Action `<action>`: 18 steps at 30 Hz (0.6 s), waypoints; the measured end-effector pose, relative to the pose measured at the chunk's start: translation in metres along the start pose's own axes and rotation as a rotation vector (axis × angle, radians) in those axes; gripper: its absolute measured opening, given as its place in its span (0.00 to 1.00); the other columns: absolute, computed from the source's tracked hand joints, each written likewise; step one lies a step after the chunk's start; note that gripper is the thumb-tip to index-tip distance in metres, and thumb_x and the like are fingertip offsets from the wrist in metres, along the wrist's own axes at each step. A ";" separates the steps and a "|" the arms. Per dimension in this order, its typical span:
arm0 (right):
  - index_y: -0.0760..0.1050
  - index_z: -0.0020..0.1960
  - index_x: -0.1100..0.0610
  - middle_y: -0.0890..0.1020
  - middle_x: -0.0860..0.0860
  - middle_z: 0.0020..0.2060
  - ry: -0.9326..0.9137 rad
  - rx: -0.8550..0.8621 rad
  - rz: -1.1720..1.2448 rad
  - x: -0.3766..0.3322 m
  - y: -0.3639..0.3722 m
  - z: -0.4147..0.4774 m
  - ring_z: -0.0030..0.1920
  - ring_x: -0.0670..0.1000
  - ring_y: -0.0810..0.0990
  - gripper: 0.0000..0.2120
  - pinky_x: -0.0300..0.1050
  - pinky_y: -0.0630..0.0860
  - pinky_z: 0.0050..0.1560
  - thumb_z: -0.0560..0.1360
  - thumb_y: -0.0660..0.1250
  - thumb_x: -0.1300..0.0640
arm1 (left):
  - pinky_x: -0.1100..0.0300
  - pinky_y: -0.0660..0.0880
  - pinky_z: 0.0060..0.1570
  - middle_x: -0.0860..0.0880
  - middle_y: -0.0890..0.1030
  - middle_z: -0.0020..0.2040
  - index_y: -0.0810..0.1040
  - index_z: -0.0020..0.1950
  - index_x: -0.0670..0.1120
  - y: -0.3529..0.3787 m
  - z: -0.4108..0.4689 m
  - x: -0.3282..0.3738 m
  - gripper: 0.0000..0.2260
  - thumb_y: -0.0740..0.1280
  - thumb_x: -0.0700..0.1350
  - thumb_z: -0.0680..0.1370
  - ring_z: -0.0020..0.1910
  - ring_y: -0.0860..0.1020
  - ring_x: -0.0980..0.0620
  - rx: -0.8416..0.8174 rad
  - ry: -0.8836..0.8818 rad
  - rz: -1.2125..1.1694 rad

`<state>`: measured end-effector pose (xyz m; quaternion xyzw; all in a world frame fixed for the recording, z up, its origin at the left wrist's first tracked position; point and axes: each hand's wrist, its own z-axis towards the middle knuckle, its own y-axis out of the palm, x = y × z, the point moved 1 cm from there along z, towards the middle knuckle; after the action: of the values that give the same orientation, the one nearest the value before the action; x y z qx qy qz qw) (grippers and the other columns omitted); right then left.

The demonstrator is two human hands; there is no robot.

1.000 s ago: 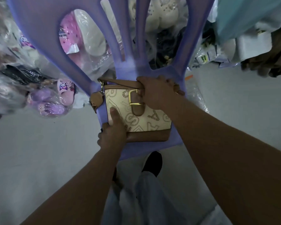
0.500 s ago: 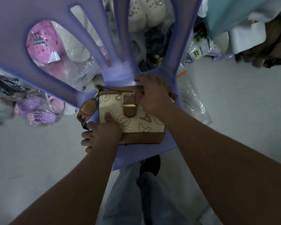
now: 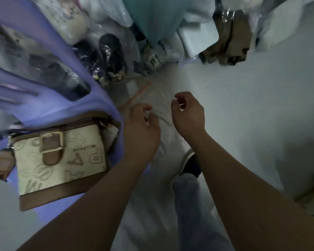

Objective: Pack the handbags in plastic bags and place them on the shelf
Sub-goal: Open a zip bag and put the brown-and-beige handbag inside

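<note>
Both hands have come off the handbag (image 3: pixel 60 160) since a second ago, and the view has swung right. It lies flat on the purple chair (image 3: pixel 83 109), bare of any plastic. Just right of the bag, the left hand (image 3: pixel 140 134) hangs with fingers loosely curled, holding nothing. Further right, the right hand (image 3: pixel 188 115) curls thumb to forefinger; whether it pinches anything I cannot tell. A clear plastic bag (image 3: pixel 152 98) seems to lie on the floor beyond the handbag; thin film could slip a hasty grab.

Motion blur smears the bagged goods (image 3: pixel 105 57); the chair (image 3: pixel 43 98) runs off the left edge.
</note>
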<state>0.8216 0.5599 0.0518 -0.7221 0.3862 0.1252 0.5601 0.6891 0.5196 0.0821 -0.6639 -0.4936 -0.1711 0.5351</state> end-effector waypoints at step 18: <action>0.65 0.75 0.53 0.75 0.59 0.69 0.160 -0.582 -0.210 0.268 0.113 0.142 0.67 0.61 0.75 0.27 0.48 0.72 0.63 0.80 0.66 0.47 | 0.51 0.75 0.60 0.40 0.81 0.60 0.79 0.61 0.41 0.274 0.036 -0.175 0.13 0.62 0.43 0.80 0.61 0.78 0.40 0.114 -0.843 -0.070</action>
<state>0.9579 0.5679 -0.2412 -0.8955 0.3004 0.1146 0.3077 0.8287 0.4846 -0.2117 -0.6280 -0.7001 0.1246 0.3162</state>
